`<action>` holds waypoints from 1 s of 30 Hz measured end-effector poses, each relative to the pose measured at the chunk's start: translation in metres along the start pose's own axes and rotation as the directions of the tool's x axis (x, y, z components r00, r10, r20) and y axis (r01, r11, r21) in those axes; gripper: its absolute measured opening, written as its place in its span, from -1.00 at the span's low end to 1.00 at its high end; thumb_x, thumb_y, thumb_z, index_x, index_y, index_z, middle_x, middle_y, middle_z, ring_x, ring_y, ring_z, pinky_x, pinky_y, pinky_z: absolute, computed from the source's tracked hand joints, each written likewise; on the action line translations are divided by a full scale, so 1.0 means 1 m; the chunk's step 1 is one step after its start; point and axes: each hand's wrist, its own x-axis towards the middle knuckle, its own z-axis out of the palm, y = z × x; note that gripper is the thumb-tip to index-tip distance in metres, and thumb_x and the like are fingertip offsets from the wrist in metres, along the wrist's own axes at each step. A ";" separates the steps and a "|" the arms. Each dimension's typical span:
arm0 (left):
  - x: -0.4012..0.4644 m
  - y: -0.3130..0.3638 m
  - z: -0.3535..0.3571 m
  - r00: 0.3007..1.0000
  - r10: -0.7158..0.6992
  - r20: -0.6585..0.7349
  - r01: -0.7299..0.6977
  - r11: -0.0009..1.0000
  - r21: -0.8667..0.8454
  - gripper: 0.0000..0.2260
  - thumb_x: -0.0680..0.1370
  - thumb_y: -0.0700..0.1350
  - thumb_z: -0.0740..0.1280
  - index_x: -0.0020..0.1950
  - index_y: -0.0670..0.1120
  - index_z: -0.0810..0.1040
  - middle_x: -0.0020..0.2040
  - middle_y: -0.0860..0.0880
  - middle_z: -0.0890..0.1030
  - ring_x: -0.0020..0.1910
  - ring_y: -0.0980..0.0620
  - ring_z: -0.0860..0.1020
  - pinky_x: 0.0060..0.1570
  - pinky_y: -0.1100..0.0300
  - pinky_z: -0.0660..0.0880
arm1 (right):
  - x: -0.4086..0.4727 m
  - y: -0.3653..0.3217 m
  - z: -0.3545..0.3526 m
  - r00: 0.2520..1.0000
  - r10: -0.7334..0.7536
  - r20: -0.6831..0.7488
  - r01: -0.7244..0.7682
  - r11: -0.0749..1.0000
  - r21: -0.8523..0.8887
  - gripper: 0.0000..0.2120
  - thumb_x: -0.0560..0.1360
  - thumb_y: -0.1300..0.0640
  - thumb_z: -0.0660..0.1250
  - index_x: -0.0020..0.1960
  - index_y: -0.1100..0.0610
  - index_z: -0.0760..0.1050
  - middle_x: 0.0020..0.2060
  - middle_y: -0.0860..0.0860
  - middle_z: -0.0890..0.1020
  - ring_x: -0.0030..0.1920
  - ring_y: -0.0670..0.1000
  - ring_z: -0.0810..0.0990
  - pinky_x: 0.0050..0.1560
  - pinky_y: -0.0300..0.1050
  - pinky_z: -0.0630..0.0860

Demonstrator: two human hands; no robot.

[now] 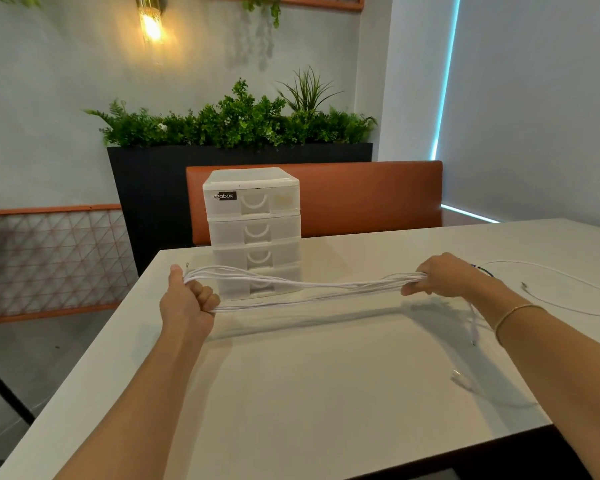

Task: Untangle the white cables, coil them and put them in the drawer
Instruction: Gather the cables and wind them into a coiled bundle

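Observation:
A bundle of white cable loops (302, 289) stretches above the table between both hands. My left hand (187, 299) grips its left end with curled fingers. My right hand (440, 275) grips its right end, and a loose plug end (473, 336) hangs down below that wrist. Behind the bundle stands a white plastic drawer unit (253, 216) with several drawers, all closed. Another white cable (568, 289) lies loose on the table at the right, and a further white cable (489, 393) lies at the near right.
The white table (326, 393) has its left edge near my left arm and its near edge at the bottom right. An orange bench back (368, 195) and a black planter with green plants (236, 126) stand behind it.

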 end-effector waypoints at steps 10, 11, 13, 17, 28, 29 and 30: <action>0.002 -0.001 -0.002 0.999 0.015 -0.038 -0.014 0.999 0.038 -0.54 0.61 0.09 0.15 -0.42 -0.06 0.13 -0.63 0.06 0.15 -0.65 0.12 0.10 -0.65 0.32 0.06 | -0.003 -0.004 0.007 0.983 -0.010 -0.185 -0.044 0.958 -0.285 -0.65 0.53 -0.16 0.22 0.13 0.08 0.49 -0.04 0.04 0.62 -0.09 0.01 0.57 0.04 -0.11 0.52; 0.002 -0.001 -0.002 0.999 0.016 -0.039 -0.014 0.999 0.041 -0.54 0.61 0.09 0.15 -0.42 -0.06 0.13 -0.63 0.06 0.15 -0.65 0.12 0.10 -0.65 0.32 0.06 | -0.002 -0.004 0.009 0.978 -0.031 -0.206 -0.043 0.937 -0.347 -0.67 0.55 -0.13 0.21 0.16 0.07 0.48 -0.02 0.03 0.62 -0.07 0.00 0.56 0.08 -0.12 0.49; 0.003 0.000 -0.004 0.999 0.023 -0.043 -0.021 0.999 0.043 -0.53 0.61 0.09 0.16 -0.43 -0.06 0.11 -0.63 0.06 0.14 -0.66 0.12 0.09 -0.64 0.33 0.06 | -0.001 -0.002 0.010 0.972 -0.053 -0.227 -0.059 0.885 -0.461 -0.65 0.54 -0.14 0.23 0.20 0.05 0.48 0.05 0.00 0.60 0.05 -0.01 0.53 0.17 -0.10 0.40; 0.009 0.005 -0.012 0.998 0.040 -0.055 -0.038 0.999 0.020 -0.53 0.62 0.09 0.14 -0.42 -0.05 0.09 -0.63 0.07 0.14 -0.66 0.12 0.09 -0.64 0.32 0.05 | -0.005 0.012 0.011 0.965 0.057 -0.256 -0.190 0.824 -0.534 -0.61 0.50 -0.19 0.24 0.27 -0.06 0.46 0.16 -0.01 0.50 0.21 0.02 0.39 0.23 -0.04 0.30; 0.009 0.002 -0.012 0.998 0.023 -0.056 -0.020 0.999 0.049 -0.53 0.60 0.12 0.16 -0.42 -0.07 0.15 -0.62 0.07 0.16 -0.65 0.12 0.10 -0.63 0.33 0.06 | 0.000 0.005 -0.004 0.874 0.434 -0.218 -0.429 0.900 0.073 -0.67 0.48 0.00 0.37 0.09 0.24 0.53 -0.09 0.14 0.59 -0.11 0.12 0.57 -0.08 -0.09 0.49; 0.009 0.002 -0.012 0.998 0.024 -0.056 -0.022 0.999 0.047 -0.53 0.60 0.11 0.16 -0.42 -0.07 0.15 -0.62 0.07 0.16 -0.65 0.12 0.10 -0.63 0.33 0.06 | 0.002 0.003 -0.007 0.868 0.456 -0.198 -0.433 0.889 0.149 -0.67 0.47 0.02 0.39 0.08 0.27 0.53 -0.10 0.16 0.58 -0.14 0.13 0.56 -0.11 -0.10 0.48; 0.009 0.002 -0.012 0.998 0.024 -0.057 -0.022 0.999 0.044 -0.54 0.61 0.11 0.15 -0.42 -0.07 0.15 -0.62 0.07 0.16 -0.65 0.12 0.10 -0.63 0.33 0.06 | 0.004 0.002 -0.009 0.863 0.469 -0.187 -0.434 0.878 0.201 -0.66 0.47 0.02 0.39 0.06 0.28 0.53 -0.13 0.17 0.58 -0.17 0.13 0.55 -0.13 -0.11 0.46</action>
